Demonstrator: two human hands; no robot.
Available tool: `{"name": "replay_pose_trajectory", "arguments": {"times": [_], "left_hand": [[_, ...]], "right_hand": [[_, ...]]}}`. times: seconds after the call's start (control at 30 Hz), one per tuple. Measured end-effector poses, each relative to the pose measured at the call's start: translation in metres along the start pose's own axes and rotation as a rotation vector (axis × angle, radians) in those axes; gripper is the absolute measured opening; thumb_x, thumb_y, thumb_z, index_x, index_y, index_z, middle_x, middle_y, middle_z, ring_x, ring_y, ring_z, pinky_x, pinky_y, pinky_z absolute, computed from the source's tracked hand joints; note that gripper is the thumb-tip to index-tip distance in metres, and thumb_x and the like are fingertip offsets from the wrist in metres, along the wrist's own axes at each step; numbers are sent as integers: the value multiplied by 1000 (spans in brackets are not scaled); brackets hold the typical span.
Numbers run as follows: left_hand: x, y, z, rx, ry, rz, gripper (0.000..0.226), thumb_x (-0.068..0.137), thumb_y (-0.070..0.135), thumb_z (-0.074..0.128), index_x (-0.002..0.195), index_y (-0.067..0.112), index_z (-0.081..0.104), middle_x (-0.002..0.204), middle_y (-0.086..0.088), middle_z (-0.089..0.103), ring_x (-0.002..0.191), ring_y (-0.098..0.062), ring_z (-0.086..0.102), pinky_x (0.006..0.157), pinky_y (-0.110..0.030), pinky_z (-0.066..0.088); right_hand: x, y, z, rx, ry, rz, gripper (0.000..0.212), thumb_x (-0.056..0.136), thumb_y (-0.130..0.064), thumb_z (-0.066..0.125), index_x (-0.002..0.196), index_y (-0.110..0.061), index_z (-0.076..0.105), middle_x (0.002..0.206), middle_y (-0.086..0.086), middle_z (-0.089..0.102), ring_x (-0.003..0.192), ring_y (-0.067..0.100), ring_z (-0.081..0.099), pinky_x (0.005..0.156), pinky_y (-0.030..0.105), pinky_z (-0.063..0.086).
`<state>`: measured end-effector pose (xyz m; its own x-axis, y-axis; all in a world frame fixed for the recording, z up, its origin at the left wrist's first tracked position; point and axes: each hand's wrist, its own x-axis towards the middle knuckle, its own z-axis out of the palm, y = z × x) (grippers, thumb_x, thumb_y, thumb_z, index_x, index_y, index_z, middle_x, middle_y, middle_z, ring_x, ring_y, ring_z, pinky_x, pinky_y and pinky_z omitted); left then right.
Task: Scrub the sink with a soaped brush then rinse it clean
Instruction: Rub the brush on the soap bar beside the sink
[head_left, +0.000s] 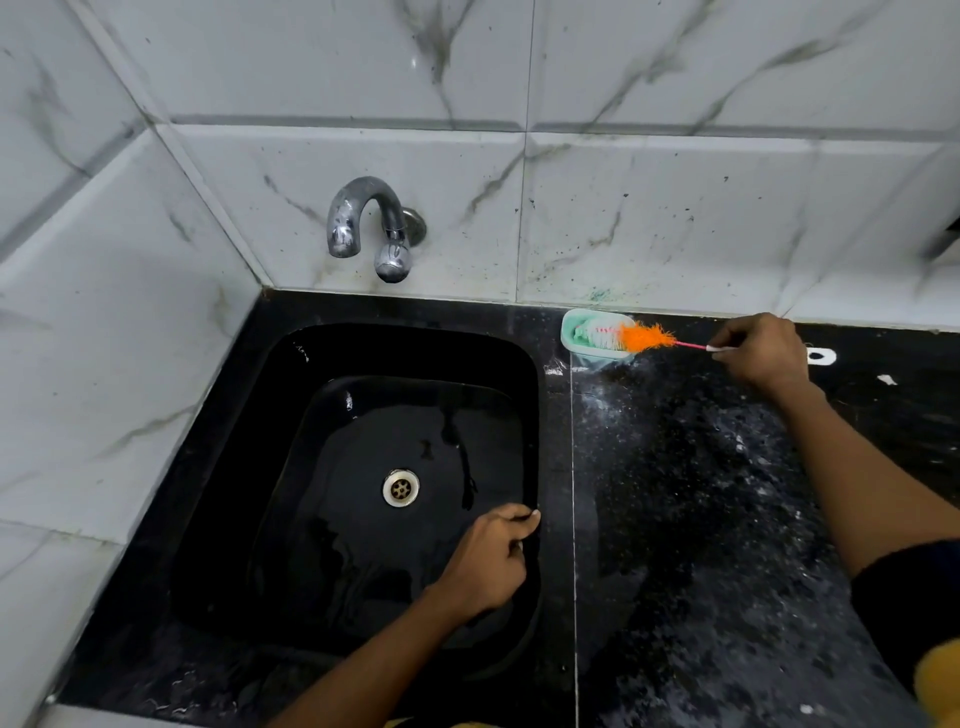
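Item: sink (244, 519). Black basin set in a black speckled counter (701, 519); the bottom is wet, with a metal drain (401, 487) near the middle. No foam shows in it, so by my reading scrubbing has not begun.

Item: brush (631, 338). A thin pink handle with orange bristles nearest the hand and white bristles at the tip. The tip lies in the soap dish (574, 343), a pale green tray at the back of the counter, just right of the sink.

Item: right hand (758, 353). It pinches the far end of the brush handle between curled fingers, a narrow hold.

Item: left hand (491, 558). It hangs over the sink's right front part with fingers curled toward the rim; I cannot tell whether they touch the rim, and nothing shows in them.

Item: tap (371, 228). Chrome, fixed to the marble-patterned tile wall (675, 208); no water runs from it.

Hazards, as judged from here:
- The dish is light and near the sink's edge; pressing the brush sideways could push it along the counter or tip it.
- A pinch so far out on a thin handle gives little control, and the handle may twist or slip once soapy.
- Soap could drip on the counter on the way over.
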<state>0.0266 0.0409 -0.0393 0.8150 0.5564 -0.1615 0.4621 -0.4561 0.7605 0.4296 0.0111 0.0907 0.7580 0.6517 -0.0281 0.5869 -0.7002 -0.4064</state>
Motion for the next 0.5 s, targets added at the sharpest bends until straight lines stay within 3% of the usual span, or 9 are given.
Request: {"name": "replay_pose_trajectory", "arguments": {"times": [0.23, 0.33, 0.5], "left_hand": [[-1, 0, 1, -10, 7, 5, 59, 82, -4, 46, 138, 8, 59, 141, 3, 57, 130, -8, 52, 110, -15, 36], [-3, -1, 2, -21, 3, -11, 60, 83, -4, 46, 141, 10, 55, 145, 5, 53, 134, -8, 48, 113, -20, 36], [-9, 2, 1, -26, -10, -25, 62, 87, 0, 49, 148, 13, 47, 153, 6, 45, 140, -8, 40, 117, -18, 29]], "right_hand": [[-17, -5, 2, 148, -42, 89, 8, 78, -18, 71, 78, -24, 75, 78, -4, 68, 82, 21, 60, 76, 34, 50], [-26, -3, 10, 256, -92, 142, 9, 79, -18, 69, 73, -20, 75, 66, -6, 71, 75, 19, 66, 77, 39, 56], [-44, -5, 19, 349, -85, 165, 12, 83, -16, 70, 71, -17, 75, 64, -2, 72, 60, 16, 63, 59, 31, 54]]}}
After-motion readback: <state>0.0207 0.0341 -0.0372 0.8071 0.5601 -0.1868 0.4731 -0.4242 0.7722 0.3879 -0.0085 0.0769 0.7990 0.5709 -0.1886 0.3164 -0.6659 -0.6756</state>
